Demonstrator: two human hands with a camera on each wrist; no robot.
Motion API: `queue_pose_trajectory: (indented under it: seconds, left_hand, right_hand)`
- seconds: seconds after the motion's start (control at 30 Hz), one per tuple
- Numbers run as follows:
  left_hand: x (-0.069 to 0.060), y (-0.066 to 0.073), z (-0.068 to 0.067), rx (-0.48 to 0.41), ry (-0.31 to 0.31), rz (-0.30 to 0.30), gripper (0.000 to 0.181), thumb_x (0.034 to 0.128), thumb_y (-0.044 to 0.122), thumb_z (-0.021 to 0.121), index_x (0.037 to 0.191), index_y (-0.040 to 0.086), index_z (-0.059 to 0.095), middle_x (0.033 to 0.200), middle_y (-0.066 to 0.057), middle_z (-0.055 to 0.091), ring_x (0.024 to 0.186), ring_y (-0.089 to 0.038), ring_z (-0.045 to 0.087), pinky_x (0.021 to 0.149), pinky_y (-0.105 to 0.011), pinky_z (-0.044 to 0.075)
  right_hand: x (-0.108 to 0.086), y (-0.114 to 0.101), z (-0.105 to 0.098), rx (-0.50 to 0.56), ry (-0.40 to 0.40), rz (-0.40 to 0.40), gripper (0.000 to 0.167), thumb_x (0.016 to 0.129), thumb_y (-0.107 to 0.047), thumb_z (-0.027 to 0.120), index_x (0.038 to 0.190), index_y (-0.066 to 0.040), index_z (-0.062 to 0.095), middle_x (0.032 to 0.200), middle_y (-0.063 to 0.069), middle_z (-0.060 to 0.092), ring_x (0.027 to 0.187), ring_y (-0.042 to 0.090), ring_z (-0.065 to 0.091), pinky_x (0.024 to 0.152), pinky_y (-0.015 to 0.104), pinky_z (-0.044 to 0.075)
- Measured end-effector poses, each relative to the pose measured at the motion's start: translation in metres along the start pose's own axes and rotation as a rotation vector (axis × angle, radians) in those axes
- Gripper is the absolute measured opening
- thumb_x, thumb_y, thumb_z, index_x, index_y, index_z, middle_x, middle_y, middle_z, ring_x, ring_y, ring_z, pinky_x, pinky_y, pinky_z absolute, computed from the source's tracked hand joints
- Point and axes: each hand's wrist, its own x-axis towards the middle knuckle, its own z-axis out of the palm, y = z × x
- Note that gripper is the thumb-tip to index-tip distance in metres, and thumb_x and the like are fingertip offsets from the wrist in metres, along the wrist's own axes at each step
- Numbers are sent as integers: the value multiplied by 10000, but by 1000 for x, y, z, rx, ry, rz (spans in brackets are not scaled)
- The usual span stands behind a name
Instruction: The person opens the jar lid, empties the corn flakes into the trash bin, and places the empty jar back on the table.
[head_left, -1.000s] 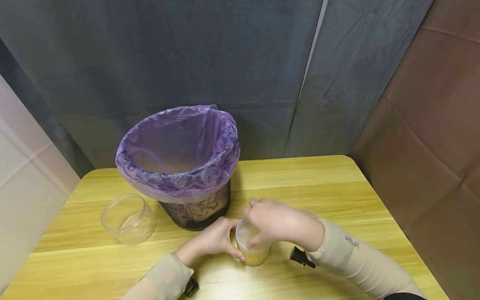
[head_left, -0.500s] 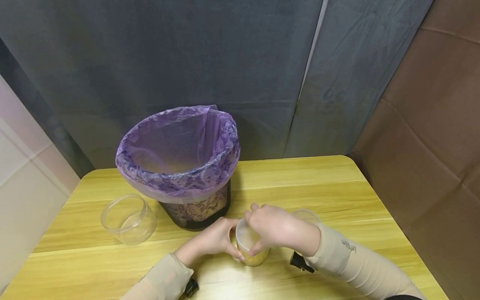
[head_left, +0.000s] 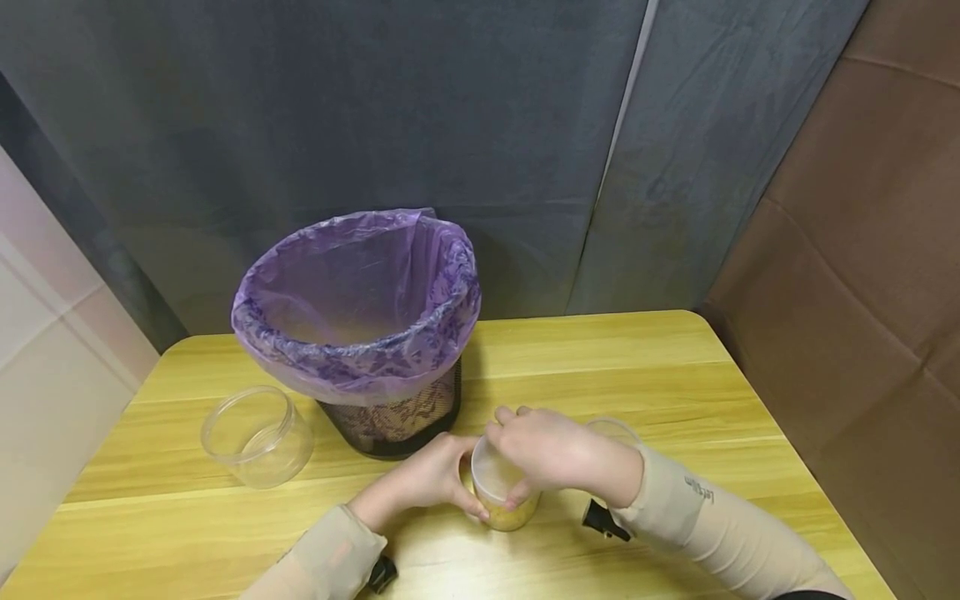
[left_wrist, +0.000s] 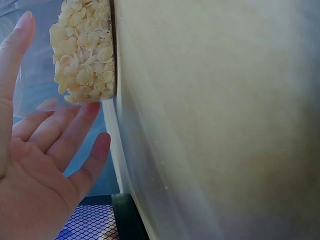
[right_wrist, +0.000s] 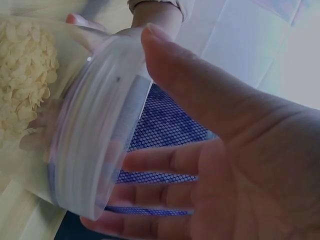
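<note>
A clear plastic jar (head_left: 507,514) partly filled with pale yellow flakes (left_wrist: 86,52) stands upright on the table, with a translucent whitish screw lid (right_wrist: 90,135) at its top. My left hand (head_left: 429,479) holds the jar from the left, thumb on the near side and fingers on the far side. From above, my right hand (head_left: 547,450) grips the lid by its edge. In the right wrist view its thumb touches one side of the lid and its fingers the other. The head view hides part of the lid behind that hand.
Behind the left hand is a black mesh bin (head_left: 397,421) lined with a purple plastic bag (head_left: 360,367). An open clear jar (head_left: 258,442) stands left of it. Past my right forearm shows the rim of another clear round container (head_left: 613,428).
My right hand has shifted slightly toward me and turned a little at the lid, then stayed nearly in place. The left hand and the jar have kept their position.
</note>
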Motion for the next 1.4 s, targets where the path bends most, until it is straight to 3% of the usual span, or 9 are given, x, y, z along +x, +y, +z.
queue_pose_trajectory:
  seconds: [0.6, 1.4]
  left_hand:
    - [1, 2, -3, 19, -8, -29, 667, 569, 357, 907, 1128, 115, 637, 995, 123, 666, 910, -51, 607, 859, -265, 489]
    - [0, 3, -2, 40, 2, -32, 760, 561, 372, 907, 1210, 105, 615, 1056, 93, 663, 960, -59, 594, 885, -272, 479]
  right_hand:
    - [0, 10, -4, 100, -60, -88, 718, 611, -346, 890, 1208, -129, 554, 1097, -28, 522, 954, 185, 552, 857, 296, 491]
    - [-4, 17, -1, 157, -82, -167, 935, 602, -158, 886, 1424, -199, 441, 1333, 2, 480, 1177, 183, 489, 968, 409, 434]
